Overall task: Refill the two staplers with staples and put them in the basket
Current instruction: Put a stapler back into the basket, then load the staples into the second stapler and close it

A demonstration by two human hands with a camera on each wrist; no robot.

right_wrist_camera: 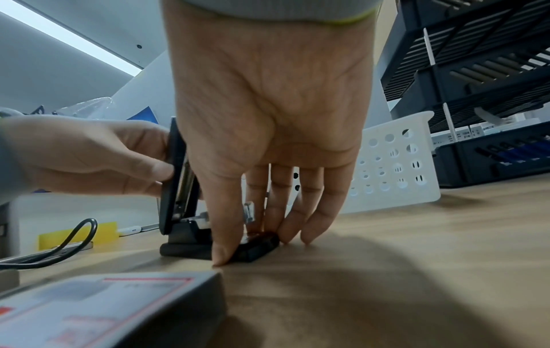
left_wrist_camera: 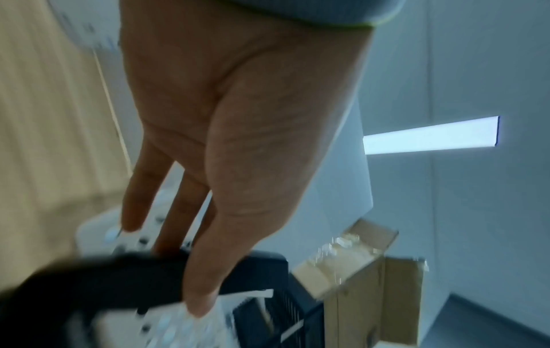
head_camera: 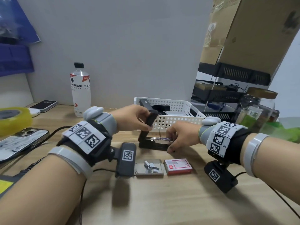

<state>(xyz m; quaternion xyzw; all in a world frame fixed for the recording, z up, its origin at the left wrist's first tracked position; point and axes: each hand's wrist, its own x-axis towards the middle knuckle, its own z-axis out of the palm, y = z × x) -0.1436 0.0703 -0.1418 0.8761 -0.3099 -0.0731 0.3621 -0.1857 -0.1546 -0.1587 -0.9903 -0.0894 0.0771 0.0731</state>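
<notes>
A black stapler [head_camera: 152, 144] stands on the wooden table in front of the basket, its top swung open and the metal staple channel [head_camera: 162, 138] showing. My left hand [head_camera: 148, 120] pinches the raised lid [head_camera: 151, 118] and holds it nearly upright; the left wrist view shows that lid [left_wrist_camera: 133, 282] blurred between thumb and fingers. My right hand [head_camera: 170, 142] pinches the stapler's front end [right_wrist_camera: 256, 247], thumb on the near side and fingers on the far side. A second black stapler [head_camera: 145, 103] lies in the white perforated basket [head_camera: 177, 118]. An open tray of loose staples [head_camera: 150, 166] and its red box sleeve [head_camera: 177, 165] lie near me.
A drink bottle [head_camera: 80, 90] stands at the back left. Two phones [head_camera: 21, 142] [head_camera: 43, 105], a yellow tape roll [head_camera: 14, 119] and cables lie to the left. On the right are black shelving [head_camera: 227, 95], a glass jar [head_camera: 256, 108] and a cardboard box [head_camera: 243, 30].
</notes>
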